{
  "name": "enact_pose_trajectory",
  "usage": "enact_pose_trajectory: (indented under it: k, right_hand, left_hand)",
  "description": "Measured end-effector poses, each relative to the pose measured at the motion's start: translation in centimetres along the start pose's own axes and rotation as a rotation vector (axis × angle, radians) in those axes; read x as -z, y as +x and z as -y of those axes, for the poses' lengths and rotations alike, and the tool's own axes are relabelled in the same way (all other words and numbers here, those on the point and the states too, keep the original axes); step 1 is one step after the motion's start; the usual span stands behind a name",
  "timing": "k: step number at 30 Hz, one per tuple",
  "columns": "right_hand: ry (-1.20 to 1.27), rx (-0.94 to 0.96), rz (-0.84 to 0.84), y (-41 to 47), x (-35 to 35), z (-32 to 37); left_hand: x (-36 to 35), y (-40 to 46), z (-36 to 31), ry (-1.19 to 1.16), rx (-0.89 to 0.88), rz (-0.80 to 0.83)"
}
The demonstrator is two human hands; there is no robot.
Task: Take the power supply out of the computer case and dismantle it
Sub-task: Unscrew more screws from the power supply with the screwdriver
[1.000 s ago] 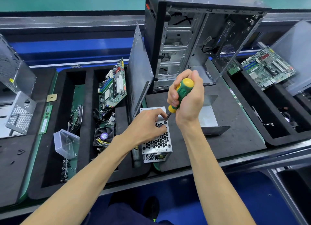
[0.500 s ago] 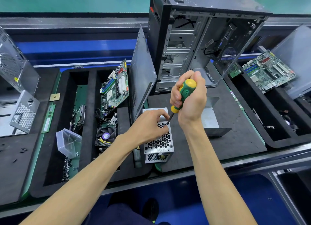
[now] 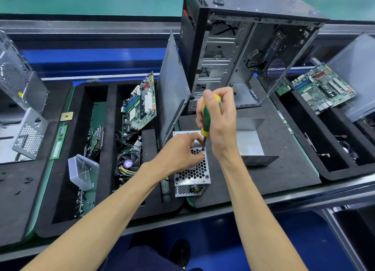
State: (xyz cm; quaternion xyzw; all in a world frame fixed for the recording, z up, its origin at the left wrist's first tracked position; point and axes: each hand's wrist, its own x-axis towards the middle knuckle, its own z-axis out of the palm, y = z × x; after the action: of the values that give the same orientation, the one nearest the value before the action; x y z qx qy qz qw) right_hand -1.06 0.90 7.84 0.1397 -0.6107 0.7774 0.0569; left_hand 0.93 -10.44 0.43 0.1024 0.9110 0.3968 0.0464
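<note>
Green-and-yellow screwdriver (image 3: pixel 205 116) stands gripped in the right hand (image 3: pixel 220 120), tip on the power supply (image 3: pixel 192 169). Left hand (image 3: pixel 180 152) rests there, fingers curled

Single head-worn wide-angle view, aimed forward and steeply down over the counter (image 3: pixel 284 175). Both forearms enter from the bottom edge; the hands work close beneath the lens at frame centre. Straight edges bow toward the margins. No second view.

Right hand (image 3: pixel 220 124) fisted; left hand (image 3: pixel 180 153) curled, palm down.
</note>
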Motion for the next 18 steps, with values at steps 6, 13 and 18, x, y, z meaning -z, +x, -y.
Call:
enact_pose_trajectory:
  k: [6, 13, 18]
  right_hand:
    - [0.006, -0.050, 0.057, 0.52, 0.85, 0.35]
    - [-0.045, 0.030, 0.038, -0.06, 0.24, -0.13]
    - [-0.099, 0.055, 0.022, -0.07, 0.49, 0.03]
  left_hand:
    - [-0.05, -0.04, -0.06, 0.041, 0.002, -0.034]
    - [-0.10, -0.13, -0.16, 0.062, 0.004, -0.007]
    - [-0.35, -0.24, -0.25, 0.079, 0.025, -0.031]
